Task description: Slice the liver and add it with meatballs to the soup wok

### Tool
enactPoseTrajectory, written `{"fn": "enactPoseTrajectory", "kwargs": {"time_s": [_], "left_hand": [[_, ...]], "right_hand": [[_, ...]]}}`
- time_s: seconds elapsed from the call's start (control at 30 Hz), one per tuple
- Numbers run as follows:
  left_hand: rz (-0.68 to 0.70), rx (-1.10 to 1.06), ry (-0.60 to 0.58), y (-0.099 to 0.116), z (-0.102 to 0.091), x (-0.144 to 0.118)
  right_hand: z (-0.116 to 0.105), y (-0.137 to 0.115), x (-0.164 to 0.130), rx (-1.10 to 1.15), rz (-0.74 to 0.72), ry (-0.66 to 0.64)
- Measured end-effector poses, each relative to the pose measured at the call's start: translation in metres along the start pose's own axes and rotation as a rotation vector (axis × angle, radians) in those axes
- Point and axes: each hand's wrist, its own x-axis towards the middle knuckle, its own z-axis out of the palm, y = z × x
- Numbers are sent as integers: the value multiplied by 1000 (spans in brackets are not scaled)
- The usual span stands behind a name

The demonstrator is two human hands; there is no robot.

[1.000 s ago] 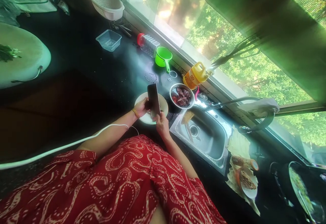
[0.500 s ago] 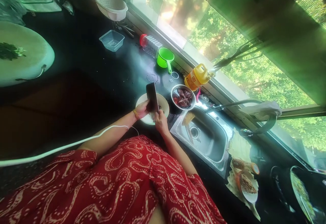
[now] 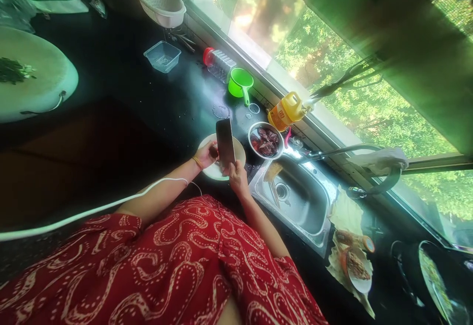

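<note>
At the centre of the frame, the right hand (image 3: pixel 238 175)'s grip clasps a cleaver (image 3: pixel 225 140) at its lower end, over a white dish (image 3: pixel 240 152). The left hand (image 3: pixel 206 155) curls beside it; whether its grip holds anything I cannot tell. Right of centre, a bowl (image 3: pixel 281 147) of dark red pieces stands on the bench (image 3: pixel 166 101).

Left arm (image 3: pixel 173 186): one, bare below the elbow, we found stretched forward and inward. Left wrist (image 3: pixel 191 168): nearly in line with the forearm. Left hand (image 3: pixel 205 155): fingers bent inward, tips partly hidden from us. Right arm (image 3: pixel 263 222): one, bare, which we saw angled forward and inward. Right hand (image 3: pixel 237 176): fingers curled in a closed grip. Both hands: we recorded them near each other, apart, before the torso.
</note>
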Motion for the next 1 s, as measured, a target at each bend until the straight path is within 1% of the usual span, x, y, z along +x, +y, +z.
{"fn": "enactPoseTrajectory", "kwargs": {"time_s": [0.13,0.27,0.37,0.6,0.73,1.0], "left_hand": [[3,-9,86,-3,6,-3],[2,-5,109,-7,8,-4],[12,9,125,-8,11,-6],[56,-18,112,-5,16,-11],[74,13,135,-3,13,-11],[146,51,106,-2,10,-7]], "right_hand": [[5,7,-6,-18,11,-22],[8,11,-7,-21,18,-46],[9,12,-6,-33,12,-39],[10,4,-2,-96,27,-50],[12,2,-1,-70,8,-38],[14,-2,4,-26,-13,-41]]}}
